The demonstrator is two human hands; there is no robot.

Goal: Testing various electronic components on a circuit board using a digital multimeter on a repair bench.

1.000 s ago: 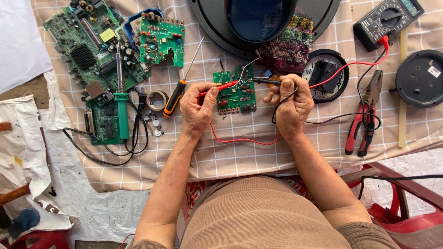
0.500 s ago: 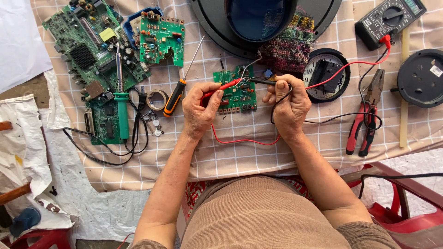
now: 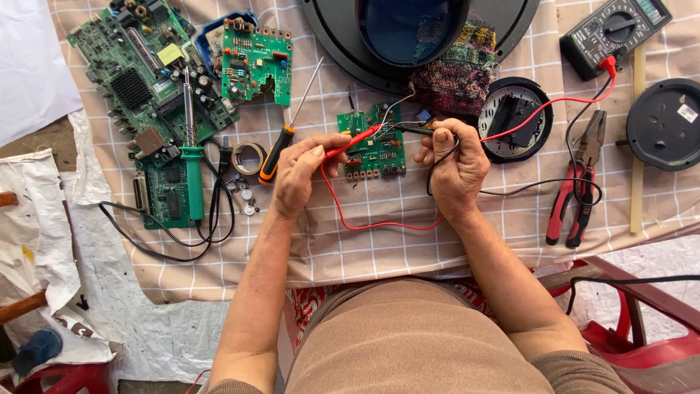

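My left hand (image 3: 301,174) grips a red test probe (image 3: 355,141), whose tip rests on a small green circuit board (image 3: 377,150) lying on the checked cloth. My right hand (image 3: 456,167) pinches a black test probe (image 3: 413,129), its tip touching the same board from the right. Red and black leads (image 3: 379,226) loop across the cloth toward a dark multimeter (image 3: 614,33) at the top right. An orange-handled screwdriver (image 3: 281,148) lies just left of my left hand.
Larger green circuit boards (image 3: 142,69) and a green soldering iron (image 3: 192,164) lie at the left, with a tape roll (image 3: 249,157) nearby. A big black round housing (image 3: 415,29) sits behind the board. Red pliers (image 3: 576,190) and black round parts (image 3: 665,124) lie at the right.
Both hands have stayed on the small board. The probe tips shifted only slightly on it.
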